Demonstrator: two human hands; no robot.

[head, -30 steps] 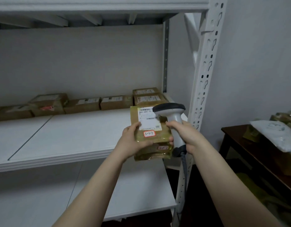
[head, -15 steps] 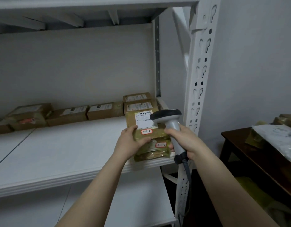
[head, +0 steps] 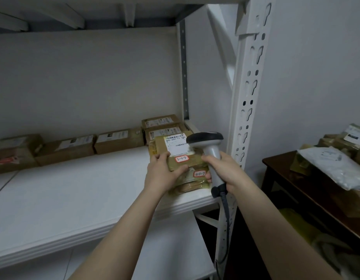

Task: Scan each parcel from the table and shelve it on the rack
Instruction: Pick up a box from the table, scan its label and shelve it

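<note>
Parcels (head: 180, 161): brown taped stack. The top one bears a white barcode label and a red-edged sticker marked 3-1-7, with a like sticker on the one below. Located just left of the post (head: 249, 98), over the front right corner of the shelf (head: 74, 199); whether they rest on it cannot be told. Left hand (head: 160, 175): fingers curled round the stack's left edge, thumb on top. Right hand (head: 223, 168): closed round the handle of the scanner (head: 208, 143), between stack and post. The scanner's head is over the label's right edge, and the cable (head: 225, 209) hangs beside the post. Boxes (head: 118, 140): brown, labelled, in a row along the shelf's back, left of the post. Bench (head: 292, 182): dark wood, right of the post, carrying a white bag (head: 332, 166) and brown packets (head: 336, 139).
</note>
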